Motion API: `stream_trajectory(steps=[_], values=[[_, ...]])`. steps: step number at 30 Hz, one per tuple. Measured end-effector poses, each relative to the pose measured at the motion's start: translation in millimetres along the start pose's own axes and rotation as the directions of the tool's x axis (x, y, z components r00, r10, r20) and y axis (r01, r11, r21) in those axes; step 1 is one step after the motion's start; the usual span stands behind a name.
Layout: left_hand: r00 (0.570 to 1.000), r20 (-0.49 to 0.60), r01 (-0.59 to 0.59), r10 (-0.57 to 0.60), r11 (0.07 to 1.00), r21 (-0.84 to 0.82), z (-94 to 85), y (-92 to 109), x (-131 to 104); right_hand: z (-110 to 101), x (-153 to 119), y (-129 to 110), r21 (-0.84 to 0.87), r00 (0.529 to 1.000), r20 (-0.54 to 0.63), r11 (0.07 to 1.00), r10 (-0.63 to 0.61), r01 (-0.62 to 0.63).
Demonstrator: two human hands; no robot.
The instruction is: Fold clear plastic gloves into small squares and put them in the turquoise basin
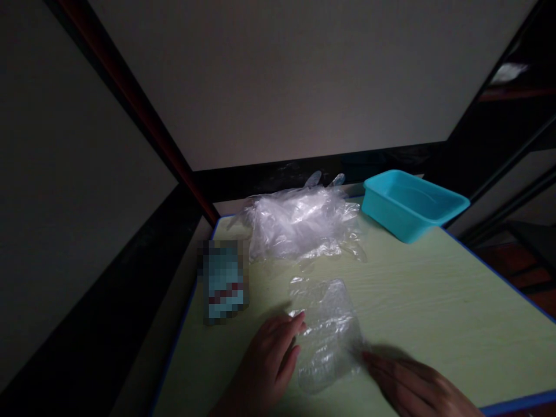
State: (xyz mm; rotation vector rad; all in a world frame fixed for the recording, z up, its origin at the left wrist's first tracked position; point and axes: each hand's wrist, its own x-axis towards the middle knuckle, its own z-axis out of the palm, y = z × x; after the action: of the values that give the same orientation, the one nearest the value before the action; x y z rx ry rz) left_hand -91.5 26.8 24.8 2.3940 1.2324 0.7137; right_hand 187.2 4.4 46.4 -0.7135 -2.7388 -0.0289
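Observation:
A clear disposable plastic glove (328,330) lies flat and partly folded on the table in front of me. At its left edge is my left hand (271,353), with thumb and fingers apart and the fingertips touching or just over the plastic. My right hand (412,382) has its fingers pressed together at the glove's right edge, where the plastic puckers toward the fingertips. Behind the glove sits a loose pile of clear plastic gloves (299,223), some finger shapes sticking out of it.
A turquoise plastic basin (391,217) stands at the table's back right corner. On the left lies a blurred pale-blue packet (223,284) with a red stripe. The pale wooden table (456,307) has blue edging and meets a panel (304,87) at the back.

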Motion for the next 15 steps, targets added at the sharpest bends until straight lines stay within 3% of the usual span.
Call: stream_trajectory(steps=[6, 15], values=[[1.000, -0.003, -0.006, 0.006, 1.000, -0.002, 1.1, -1, 1, 10, 7, 17, 0.009, 1.000, -0.015, 1.000, 0.026, -0.026], [0.998, -0.010, 0.054, -0.054, 0.996, -0.068, 2.9, -6, -5, 19, 22, 47, -0.003, 0.998, 0.004, 0.998, -0.057, 0.057]])
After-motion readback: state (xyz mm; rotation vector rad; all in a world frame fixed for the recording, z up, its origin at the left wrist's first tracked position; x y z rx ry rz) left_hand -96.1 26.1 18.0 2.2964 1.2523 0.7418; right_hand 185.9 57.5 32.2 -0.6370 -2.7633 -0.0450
